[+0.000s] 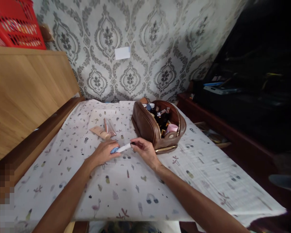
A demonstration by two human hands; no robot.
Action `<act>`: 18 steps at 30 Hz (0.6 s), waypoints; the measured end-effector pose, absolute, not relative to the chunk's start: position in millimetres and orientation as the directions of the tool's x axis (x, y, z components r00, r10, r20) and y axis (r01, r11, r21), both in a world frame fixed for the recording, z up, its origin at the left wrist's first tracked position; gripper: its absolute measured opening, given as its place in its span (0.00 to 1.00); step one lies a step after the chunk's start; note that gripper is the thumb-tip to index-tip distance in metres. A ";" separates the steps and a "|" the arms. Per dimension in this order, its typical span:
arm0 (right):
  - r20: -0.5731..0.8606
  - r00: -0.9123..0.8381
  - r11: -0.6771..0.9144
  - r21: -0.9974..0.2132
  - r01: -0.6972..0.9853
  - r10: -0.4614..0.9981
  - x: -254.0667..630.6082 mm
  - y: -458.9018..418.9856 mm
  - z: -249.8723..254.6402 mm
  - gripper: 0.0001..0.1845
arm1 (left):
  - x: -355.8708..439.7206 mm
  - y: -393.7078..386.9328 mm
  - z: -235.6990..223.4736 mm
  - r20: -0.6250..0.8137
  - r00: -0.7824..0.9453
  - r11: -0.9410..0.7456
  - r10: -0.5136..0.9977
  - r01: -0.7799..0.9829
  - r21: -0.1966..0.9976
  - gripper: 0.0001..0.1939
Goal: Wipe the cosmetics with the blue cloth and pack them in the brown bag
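Observation:
A slim white cosmetic tube [124,148] with a black end is stretched between my two hands above the table. My left hand [106,151] is closed around its left end, where a bit of blue [114,149] shows between the fingers; whether that is a cloth or part of the tube I cannot tell. With thumb and fingertips, my right hand [143,149] pinches the black end [133,143]. Just beyond my left hand lie a beige squeeze tube [100,132] and a small clear pinkish pouch [110,127]. Close to my right hand stands an unzipped brown makeup bag [145,121].
Several cosmetics, among them a pink-lidded item [172,128], fill the bag. A patterned white cloth [126,191] covers the table. Wooden furniture [31,77] with a red basket [19,26] borders the left; a dark open drawer [214,136] is at the right.

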State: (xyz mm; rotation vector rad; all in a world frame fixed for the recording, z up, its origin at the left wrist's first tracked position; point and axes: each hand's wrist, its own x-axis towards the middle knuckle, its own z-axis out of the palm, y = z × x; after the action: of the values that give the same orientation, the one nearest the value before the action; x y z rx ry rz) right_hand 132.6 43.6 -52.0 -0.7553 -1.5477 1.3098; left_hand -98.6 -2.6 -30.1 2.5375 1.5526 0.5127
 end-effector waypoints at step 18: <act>0.432 -0.444 0.504 -0.862 0.054 0.785 138.5 35.1 -47.9 0.15 | -102.4 -2.5 -31.2 0.267 0.471 -0.537 0.841 0.793 0.290 0.16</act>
State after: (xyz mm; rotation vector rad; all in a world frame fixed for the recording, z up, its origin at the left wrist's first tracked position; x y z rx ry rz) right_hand 138.5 35.1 -47.9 -0.6985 -1.8429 1.0171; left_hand -102.4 -2.5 -31.2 2.5853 1.4426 0.5777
